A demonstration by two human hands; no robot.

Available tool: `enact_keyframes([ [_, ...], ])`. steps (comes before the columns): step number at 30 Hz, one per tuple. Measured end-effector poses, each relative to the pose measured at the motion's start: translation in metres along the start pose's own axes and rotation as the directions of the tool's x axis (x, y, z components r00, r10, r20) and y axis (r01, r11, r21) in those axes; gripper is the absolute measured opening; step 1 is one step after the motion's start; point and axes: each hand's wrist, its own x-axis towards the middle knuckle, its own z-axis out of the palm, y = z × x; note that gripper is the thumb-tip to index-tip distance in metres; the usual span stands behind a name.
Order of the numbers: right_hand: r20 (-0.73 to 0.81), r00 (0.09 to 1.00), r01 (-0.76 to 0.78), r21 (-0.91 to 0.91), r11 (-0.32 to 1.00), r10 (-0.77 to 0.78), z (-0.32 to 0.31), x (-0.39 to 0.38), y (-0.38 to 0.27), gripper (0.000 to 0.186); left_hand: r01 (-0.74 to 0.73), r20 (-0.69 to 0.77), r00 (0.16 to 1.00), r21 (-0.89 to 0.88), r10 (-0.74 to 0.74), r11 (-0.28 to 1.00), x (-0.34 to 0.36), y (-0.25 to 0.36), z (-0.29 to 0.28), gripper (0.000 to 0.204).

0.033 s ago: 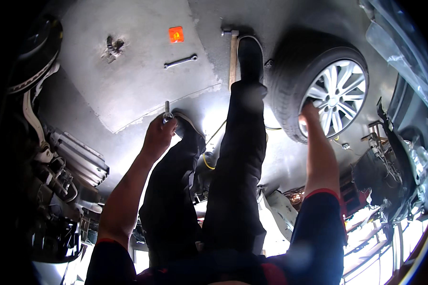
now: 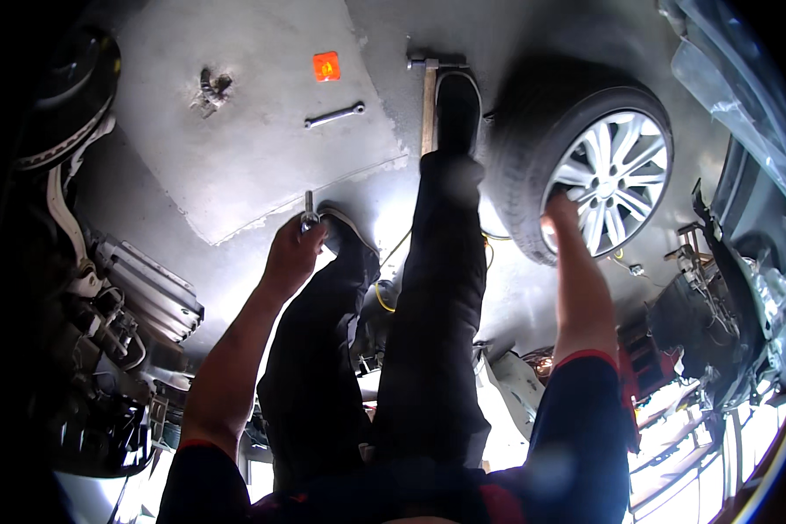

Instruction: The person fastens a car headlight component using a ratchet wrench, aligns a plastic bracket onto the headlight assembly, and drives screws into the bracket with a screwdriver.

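"So, what's biggest here?"

"The grey floor (image 2: 262,166), then the wheel (image 2: 608,187), tyre on, at the right. Whether it stands straight or leans, I can't tell."

"And lying about?"

"A hammer (image 2: 428,118), far side, just left of the shoe (image 2: 458,113) of the farther foot. Left of that, a smaller wrench (image 2: 334,114), well apart from both hands."

"How are the hands?"

"The right hand (image 2: 561,212) is at the wheel's left side, reaching in among the spokes (image 2: 599,144). The fingertips are hidden, so I can't tell how far it is closed. The left hand (image 2: 295,251), well left of the wheel, is curled closed around a steel tool (image 2: 309,206), one end poking out to the far side."

"Smallest?"

"An orange square (image 2: 327,66) beyond the wrench."

"Which step is this?"

"Steadying or shifting the wheel, I'd judge, with one hand."

"What would the next move call for?"

"Probably a firm hold at the spokes, and the steel tool held clear of the wheel."
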Motion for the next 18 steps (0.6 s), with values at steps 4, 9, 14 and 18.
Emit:
enact_keyframes([
  [4, -0.013, 0.993, 0.117, 0.04, 0.992, -0.117, 0.061, -0.028, -0.032, 0.058, 0.047, 0.008, 0.999, -0.021, -0.047, 0.999, -0.026, 0.021, -0.002, 0.025],
  [9, 0.064, 0.989, 0.124, 0.127, 0.984, -0.133, 0.054, -0.07, -0.061, 0.062, 0.115, -0.078, 0.99, -0.022, -0.116, 0.993, -0.04, 0.032, -0.01, 0.022],
  [14, 0.141, 0.973, 0.176, 0.073, 0.982, -0.185, 0.059, -0.051, -0.054, 0.081, 0.06, -0.043, 0.997, -0.058, -0.062, 0.997, -0.037, 0.061, 0.004, 0.024],
  [18, 0.141, 0.979, 0.147, 0.013, 0.989, -0.147, 0.062, -0.054, -0.06, 0.087, 0.016, -0.021, 1.0, -0.035, -0.017, 0.999, -0.049, 0.054, 0.007, 0.025],
])
